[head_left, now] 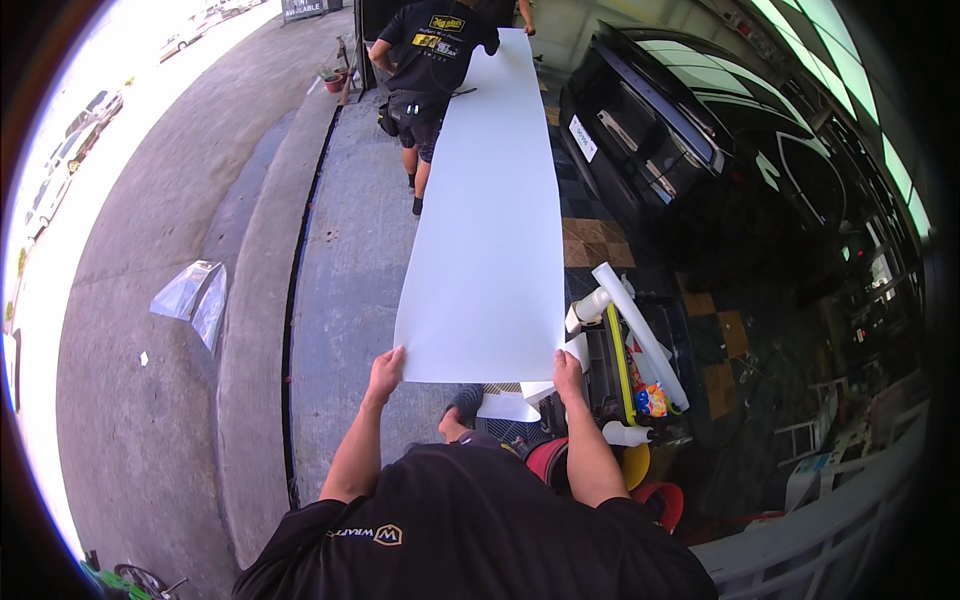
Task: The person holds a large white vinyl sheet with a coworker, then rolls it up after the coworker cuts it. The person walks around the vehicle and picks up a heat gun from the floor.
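A long white sheet [490, 210] stretches away from me, held up off the floor. My left hand [387, 372] is closed on its near left corner, and my right hand [568, 374] grips the near right corner. The near edge between my hands hangs fairly straight. Toward the far end, a co-worker in a dark shirt [432, 50] bends over the left side of the sheet, and a thin dark tool [464, 92] shows at its edge there. Another person's hand [529, 28] is at the far right corner.
Right of the sheet stand a dark car [640, 125], a long white roll [642, 335], a shorter white roll [588, 309] and a black bin [602, 375]. White scraps [510, 406] lie by my foot. Crumpled clear film [193, 298] rests on the concrete at left.
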Action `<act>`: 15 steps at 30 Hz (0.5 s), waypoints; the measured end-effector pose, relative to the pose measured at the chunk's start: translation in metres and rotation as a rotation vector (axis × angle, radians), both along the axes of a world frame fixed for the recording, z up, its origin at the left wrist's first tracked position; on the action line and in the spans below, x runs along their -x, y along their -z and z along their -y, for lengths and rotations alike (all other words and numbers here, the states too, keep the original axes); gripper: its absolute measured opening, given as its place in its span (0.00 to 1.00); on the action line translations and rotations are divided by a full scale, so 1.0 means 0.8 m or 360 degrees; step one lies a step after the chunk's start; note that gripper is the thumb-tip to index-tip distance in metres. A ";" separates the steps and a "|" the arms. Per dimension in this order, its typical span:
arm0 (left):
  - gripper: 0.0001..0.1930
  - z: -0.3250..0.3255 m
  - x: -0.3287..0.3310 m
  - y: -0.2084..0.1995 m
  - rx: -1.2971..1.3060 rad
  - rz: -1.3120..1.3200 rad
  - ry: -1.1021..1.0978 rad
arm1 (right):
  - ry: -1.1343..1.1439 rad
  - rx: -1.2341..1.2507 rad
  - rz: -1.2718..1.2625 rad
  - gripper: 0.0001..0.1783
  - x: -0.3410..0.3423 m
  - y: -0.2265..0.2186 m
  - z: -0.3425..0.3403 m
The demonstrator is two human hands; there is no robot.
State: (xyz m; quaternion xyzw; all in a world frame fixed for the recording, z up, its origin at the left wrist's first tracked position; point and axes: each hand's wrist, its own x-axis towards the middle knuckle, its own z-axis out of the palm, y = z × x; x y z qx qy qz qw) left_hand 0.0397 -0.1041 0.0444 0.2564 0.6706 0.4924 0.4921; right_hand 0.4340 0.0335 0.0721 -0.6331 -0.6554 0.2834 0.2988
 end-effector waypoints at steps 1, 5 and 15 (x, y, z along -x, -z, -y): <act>0.24 -0.001 0.000 0.000 -0.0037 -0.0032 -0.0004 | 0.0002 -0.0006 0.0017 0.21 0.000 -0.003 0.000; 0.23 -0.001 -0.001 0.003 -0.0030 -0.0029 -0.0007 | 0.0012 -0.0021 0.0045 0.24 0.001 -0.010 0.003; 0.24 0.002 0.003 0.006 0.0015 -0.0046 -0.0032 | 0.0002 -0.0003 -0.0093 0.24 0.007 -0.003 0.007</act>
